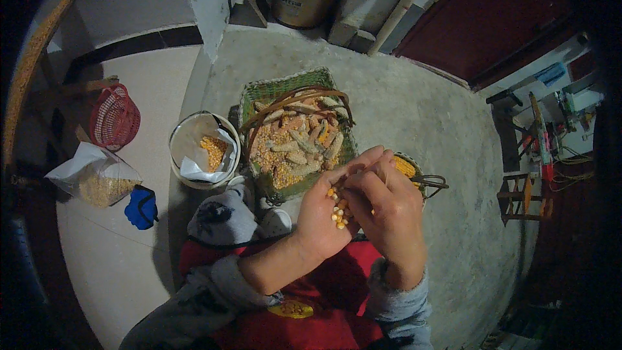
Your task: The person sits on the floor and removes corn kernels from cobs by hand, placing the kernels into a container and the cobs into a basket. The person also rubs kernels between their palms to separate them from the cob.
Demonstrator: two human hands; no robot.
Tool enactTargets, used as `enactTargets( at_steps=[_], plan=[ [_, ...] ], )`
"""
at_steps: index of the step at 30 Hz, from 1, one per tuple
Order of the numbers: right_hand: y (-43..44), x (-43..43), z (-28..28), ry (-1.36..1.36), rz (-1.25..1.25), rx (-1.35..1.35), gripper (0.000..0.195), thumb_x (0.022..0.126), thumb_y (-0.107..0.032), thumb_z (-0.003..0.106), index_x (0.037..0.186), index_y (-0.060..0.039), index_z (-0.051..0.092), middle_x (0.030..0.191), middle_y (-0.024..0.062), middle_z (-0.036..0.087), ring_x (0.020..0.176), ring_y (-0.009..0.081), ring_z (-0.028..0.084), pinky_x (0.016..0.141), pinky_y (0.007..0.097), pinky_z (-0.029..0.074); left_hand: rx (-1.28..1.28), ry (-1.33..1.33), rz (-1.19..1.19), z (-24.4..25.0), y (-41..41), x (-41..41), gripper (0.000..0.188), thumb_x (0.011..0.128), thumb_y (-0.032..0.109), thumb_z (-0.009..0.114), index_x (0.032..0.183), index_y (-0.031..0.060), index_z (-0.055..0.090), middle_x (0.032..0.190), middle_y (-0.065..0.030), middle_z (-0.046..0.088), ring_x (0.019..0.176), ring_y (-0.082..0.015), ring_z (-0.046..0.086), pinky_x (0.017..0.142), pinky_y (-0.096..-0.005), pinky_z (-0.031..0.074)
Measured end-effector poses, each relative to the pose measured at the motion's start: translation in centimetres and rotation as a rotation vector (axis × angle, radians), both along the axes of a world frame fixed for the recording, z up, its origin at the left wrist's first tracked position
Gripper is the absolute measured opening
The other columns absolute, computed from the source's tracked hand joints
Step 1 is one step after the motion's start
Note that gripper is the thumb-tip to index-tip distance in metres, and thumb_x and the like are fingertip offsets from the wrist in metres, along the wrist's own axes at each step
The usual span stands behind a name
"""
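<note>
My left hand (316,223) is cupped, palm up, with several loose corn kernels (340,213) lying in it. Over that palm bends my right hand (396,214), its fingers curled in among the kernels; whether they pinch anything is hidden. Just beyond both hands stands a green woven basket (265,193) with a brown handle (286,98), holding stripped corncobs (303,143) and loose kernels (272,163). Partly behind my right hand, a small container with a dark handle (432,182) holds yellow corn ears (404,166).
Left of the basket is a white bucket (176,155) lined with plastic, kernels inside. Farther left are a red plastic basket (115,116), a clear bag of grain (104,187) and a blue cloth item (141,207). A lidded drum (296,5) stands by the wall; a small wooden stool (522,197) is at right.
</note>
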State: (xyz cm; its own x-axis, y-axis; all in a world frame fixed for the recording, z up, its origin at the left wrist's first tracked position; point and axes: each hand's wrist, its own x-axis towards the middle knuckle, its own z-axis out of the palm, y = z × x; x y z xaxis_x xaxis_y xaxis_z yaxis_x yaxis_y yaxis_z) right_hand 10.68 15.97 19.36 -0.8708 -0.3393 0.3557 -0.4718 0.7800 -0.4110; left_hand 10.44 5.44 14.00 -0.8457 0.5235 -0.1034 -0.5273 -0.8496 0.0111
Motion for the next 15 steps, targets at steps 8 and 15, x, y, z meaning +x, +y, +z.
enactTargets(
  at_steps=[8,15],
  plan=[
    [1.2,0.3,-0.6,-0.181,-0.112,-0.540,0.008,0.077,-0.001,0.067,0.084,-0.0005,0.063,0.079,0.0042,0.058,0.071,0.0127,0.058,0.063,0.0246,0.047,0.060,0.078,0.128,-0.3,-0.2,-0.1,0.049,0.093,0.023,0.038,0.136,-0.0004,0.041,0.141,-0.0121,0.043,0.131,-0.0232,0.038,0.110,-0.0368,0.029],
    [1.9,0.7,-1.3,-0.433,-0.273,-1.089,0.007,0.084,-0.004,0.064,0.088,0.0011,0.061,0.082,0.0014,0.061,0.074,0.0086,0.057,0.069,0.0225,0.047,0.118,0.009,0.119,0.5,-0.2,-0.3,0.053,0.089,0.024,0.041,0.136,-0.0011,0.041,0.143,-0.0148,0.039,0.134,-0.0268,0.033,0.112,-0.0390,0.024]
  ],
)
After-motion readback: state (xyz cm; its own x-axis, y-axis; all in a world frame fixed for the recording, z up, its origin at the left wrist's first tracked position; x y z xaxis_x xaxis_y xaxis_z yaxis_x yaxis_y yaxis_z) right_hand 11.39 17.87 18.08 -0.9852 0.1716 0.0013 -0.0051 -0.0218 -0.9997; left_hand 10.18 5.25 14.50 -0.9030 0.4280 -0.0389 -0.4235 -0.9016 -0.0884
